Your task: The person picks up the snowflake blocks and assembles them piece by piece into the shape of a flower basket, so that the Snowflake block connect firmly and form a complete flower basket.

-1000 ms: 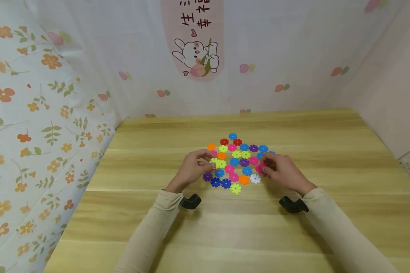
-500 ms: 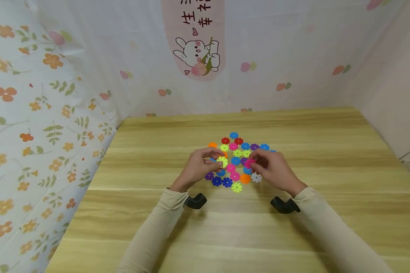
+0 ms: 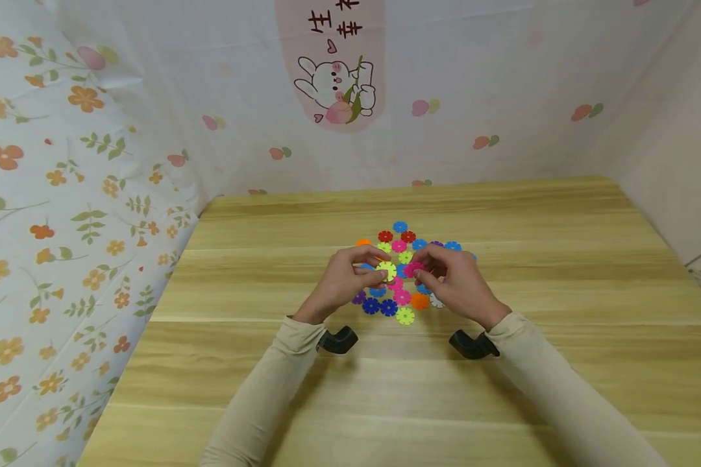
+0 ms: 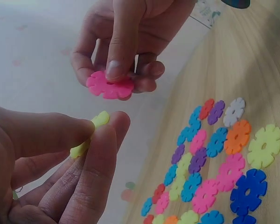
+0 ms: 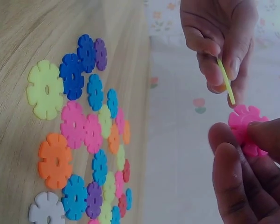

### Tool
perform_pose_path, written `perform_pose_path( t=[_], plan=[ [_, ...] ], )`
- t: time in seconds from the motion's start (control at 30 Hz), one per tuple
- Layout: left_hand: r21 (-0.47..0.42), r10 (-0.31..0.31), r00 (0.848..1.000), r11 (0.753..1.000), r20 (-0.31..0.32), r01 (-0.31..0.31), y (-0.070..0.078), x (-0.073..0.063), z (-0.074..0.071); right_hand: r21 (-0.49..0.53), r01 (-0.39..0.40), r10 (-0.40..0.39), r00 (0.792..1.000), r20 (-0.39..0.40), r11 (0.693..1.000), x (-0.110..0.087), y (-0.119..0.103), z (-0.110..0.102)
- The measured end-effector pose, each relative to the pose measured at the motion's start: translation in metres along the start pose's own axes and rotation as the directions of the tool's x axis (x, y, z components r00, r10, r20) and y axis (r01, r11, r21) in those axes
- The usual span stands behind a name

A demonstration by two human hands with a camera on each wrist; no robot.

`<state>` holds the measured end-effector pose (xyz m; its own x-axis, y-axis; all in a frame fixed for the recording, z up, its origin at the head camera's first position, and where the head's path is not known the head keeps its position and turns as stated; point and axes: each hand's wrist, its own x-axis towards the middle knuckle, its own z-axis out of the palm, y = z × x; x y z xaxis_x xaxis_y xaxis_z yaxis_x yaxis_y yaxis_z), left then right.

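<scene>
Over the scattered discs in the head view, my left hand (image 3: 350,279) pinches a yellow-green notched snowflake disc (image 3: 387,270) between thumb and fingers. Facing it, my right hand (image 3: 458,279) pinches a pink snowflake disc (image 3: 412,269). A small gap parts the two discs in the left wrist view, where the pink disc (image 4: 105,87) shows its flat side and the yellow-green disc (image 4: 101,120) is partly hidden by fingers. From the right wrist, the yellow-green disc (image 5: 227,84) appears edge-on, just above the pink disc (image 5: 242,120).
Several more snowflake discs lie flat below the hands, among them a white disc (image 5: 46,209), an orange disc (image 5: 55,161) and a dark blue disc (image 3: 388,307). They rest on a wooden table (image 3: 257,363). A printed curtain (image 3: 473,78) hangs behind it.
Both hands have risen off the pile and come together above its middle: the left moved right with the yellow-green disc, the right moved left with the pink disc.
</scene>
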<state>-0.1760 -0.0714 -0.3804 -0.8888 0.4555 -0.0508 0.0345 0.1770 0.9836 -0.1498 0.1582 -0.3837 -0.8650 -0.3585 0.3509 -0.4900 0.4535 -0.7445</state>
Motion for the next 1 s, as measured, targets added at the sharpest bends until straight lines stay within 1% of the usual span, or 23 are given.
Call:
perform_pose_path(
  t=[0.17,0.4,0.5,0.63,0.73,0.9,1.0],
  plan=[
    [-0.001,0.013,1.0,1.0,-0.001,-0.013,0.0004,0.0017,-0.001,-0.014,0.038,-0.039,0.998,-0.043,0.999,0.0042,-0.0023,0.0022],
    [-0.032,0.028,0.999,0.999,0.018,-0.027,0.0032,0.0023,0.0009,-0.056,0.07,-0.073,0.995,-0.065,0.996,0.0053,-0.0009,0.007],
    [-0.044,0.03,0.999,0.999,0.013,-0.03,0.0038,0.0021,0.0011,-0.07,0.082,-0.088,0.993,-0.082,0.994,0.0054,-0.0012,0.0078],
    [-0.055,0.031,0.999,0.998,0.024,-0.03,0.0027,0.0025,0.0013,-0.101,0.104,-0.115,0.988,-0.107,0.99,0.0057,0.0,0.0085],
    [-0.066,0.019,0.999,0.998,0.034,-0.017,0.0014,0.0029,0.0014,-0.11,0.122,-0.135,0.984,-0.117,0.986,0.0058,0.0016,0.0093],
    [-0.106,-0.025,0.999,0.994,0.031,0.028,0.0006,0.0022,0.0003,-0.115,0.159,-0.172,0.978,-0.119,0.981,0.0063,0.0026,0.0103],
    [-0.12,-0.038,0.999,0.992,0.031,0.042,0.001,0.0021,-0.0005,-0.119,0.176,-0.189,0.975,-0.116,0.977,0.0071,0.0022,0.0106]
  ],
)
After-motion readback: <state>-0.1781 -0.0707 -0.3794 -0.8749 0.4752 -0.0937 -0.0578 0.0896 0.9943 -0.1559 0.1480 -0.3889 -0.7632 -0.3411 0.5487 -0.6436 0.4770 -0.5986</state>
